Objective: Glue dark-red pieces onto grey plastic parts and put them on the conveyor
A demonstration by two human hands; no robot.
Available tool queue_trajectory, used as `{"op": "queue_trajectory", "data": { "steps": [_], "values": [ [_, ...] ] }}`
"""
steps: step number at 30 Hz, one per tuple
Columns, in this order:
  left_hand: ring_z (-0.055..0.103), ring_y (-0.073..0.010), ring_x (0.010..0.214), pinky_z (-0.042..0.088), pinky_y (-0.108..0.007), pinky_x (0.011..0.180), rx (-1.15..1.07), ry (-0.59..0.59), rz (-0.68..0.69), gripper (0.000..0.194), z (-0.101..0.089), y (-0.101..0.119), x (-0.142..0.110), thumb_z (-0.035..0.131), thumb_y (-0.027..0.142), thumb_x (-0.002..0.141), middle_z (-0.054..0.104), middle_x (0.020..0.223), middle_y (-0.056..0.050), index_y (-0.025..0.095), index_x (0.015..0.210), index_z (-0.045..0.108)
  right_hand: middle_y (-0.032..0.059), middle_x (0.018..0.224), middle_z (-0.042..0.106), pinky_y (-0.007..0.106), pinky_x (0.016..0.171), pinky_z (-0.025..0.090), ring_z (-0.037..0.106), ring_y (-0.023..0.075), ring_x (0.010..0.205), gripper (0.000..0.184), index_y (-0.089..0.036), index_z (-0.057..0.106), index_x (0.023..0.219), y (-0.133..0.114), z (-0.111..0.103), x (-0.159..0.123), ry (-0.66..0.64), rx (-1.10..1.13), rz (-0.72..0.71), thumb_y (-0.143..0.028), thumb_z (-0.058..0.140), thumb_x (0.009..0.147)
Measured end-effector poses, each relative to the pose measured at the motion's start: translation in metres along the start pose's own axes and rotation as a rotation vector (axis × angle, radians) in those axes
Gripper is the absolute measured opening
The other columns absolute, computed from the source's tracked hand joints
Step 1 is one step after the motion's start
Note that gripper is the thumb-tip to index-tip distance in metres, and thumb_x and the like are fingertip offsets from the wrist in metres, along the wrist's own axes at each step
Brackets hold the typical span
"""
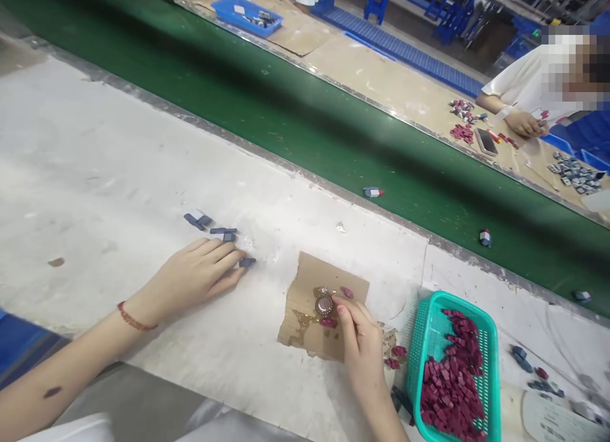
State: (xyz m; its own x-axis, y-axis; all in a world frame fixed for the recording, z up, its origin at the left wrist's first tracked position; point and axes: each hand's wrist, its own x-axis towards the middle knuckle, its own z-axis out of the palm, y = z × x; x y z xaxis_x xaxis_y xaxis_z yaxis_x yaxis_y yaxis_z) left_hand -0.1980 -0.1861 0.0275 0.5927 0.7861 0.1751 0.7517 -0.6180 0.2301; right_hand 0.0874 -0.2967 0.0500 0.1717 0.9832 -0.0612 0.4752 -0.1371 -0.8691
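Note:
My left hand (195, 278) lies palm down on the white table, fingers stretched out, fingertips touching a small grey piece (246, 262). More grey pieces (210, 225) lie just beyond it. My right hand (359, 340) is pinched over a brown cardboard scrap (305, 302), its fingertips at a small dark red piece (328, 322) beside a round metal cap with glue (325, 304). Another red piece (347, 293) lies on the cardboard. A teal basket (424, 331) of several dark red pieces stands to the right of that hand.
A green conveyor belt (286, 118) runs diagonally beyond the table, carrying small assembled pieces (372, 192). Across it another person (524, 99) works at a brown table with red pieces, grey pieces and a phone. A blue tray (229, 13) sits far back.

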Motion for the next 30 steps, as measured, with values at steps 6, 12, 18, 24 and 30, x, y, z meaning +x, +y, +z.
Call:
{"op": "queue_trajectory", "data": {
  "steps": [6, 12, 18, 24, 30],
  "values": [
    [0.065, -0.0234, 0.072, 0.051, -0.035, 0.066, -0.627, 0.025, -0.32, 0.027, 0.0, 0.038, 0.017, 0.048, 0.041, 0.089, 0.07, 0.076, -0.007, 0.02, 0.085, 0.064, 0.0024, 0.071, 0.073, 0.027, 0.055, 0.052, 0.066, 0.0172, 0.058, 0.02, -0.021, 0.068, 0.081, 0.009, 0.008, 0.007, -0.025, -0.016, 0.012, -0.036, 0.059, 0.091],
    [0.068, -0.025, 0.092, 0.055, -0.036, 0.082, -1.329, -0.118, -0.55, 0.025, 0.005, 0.071, 0.044, 0.068, 0.042, 0.078, 0.074, 0.09, -0.008, 0.018, 0.083, 0.069, 0.0035, 0.067, 0.066, 0.028, 0.058, 0.047, 0.061, 0.0175, 0.06, 0.031, -0.023, 0.063, 0.075, 0.014, 0.012, 0.014, -0.087, -0.224, -0.233, -0.037, 0.048, 0.098],
    [0.066, -0.0195, 0.074, 0.055, -0.031, 0.066, -1.542, -0.157, -0.668, 0.037, 0.017, 0.081, 0.052, 0.075, 0.045, 0.072, 0.071, 0.088, -0.006, 0.018, 0.094, 0.065, 0.0022, 0.063, 0.057, 0.03, 0.057, 0.042, 0.054, 0.0181, 0.06, 0.033, -0.024, 0.058, 0.074, 0.015, 0.014, 0.015, -0.143, -0.342, -0.358, -0.031, 0.041, 0.101],
    [0.066, -0.0177, 0.079, 0.054, -0.03, 0.071, -1.633, -0.212, -0.645, 0.043, 0.021, 0.083, 0.051, 0.078, 0.039, 0.07, 0.066, 0.105, -0.006, 0.021, 0.106, 0.062, 0.0017, 0.062, 0.055, 0.03, 0.056, 0.039, 0.053, 0.0185, 0.058, 0.032, -0.025, 0.053, 0.07, 0.012, 0.016, 0.017, -0.129, -0.417, -0.395, -0.024, 0.041, 0.1],
    [0.064, -0.0186, 0.072, 0.051, -0.028, 0.062, -1.353, -0.23, -0.495, 0.034, 0.026, 0.083, 0.044, 0.062, 0.046, 0.083, 0.068, 0.088, -0.006, 0.017, 0.101, 0.063, 0.0014, 0.064, 0.062, 0.027, 0.055, 0.043, 0.058, 0.0162, 0.057, 0.026, -0.022, 0.058, 0.075, 0.011, 0.011, 0.016, -0.096, -0.264, -0.285, -0.026, 0.047, 0.098]
  ]
}}
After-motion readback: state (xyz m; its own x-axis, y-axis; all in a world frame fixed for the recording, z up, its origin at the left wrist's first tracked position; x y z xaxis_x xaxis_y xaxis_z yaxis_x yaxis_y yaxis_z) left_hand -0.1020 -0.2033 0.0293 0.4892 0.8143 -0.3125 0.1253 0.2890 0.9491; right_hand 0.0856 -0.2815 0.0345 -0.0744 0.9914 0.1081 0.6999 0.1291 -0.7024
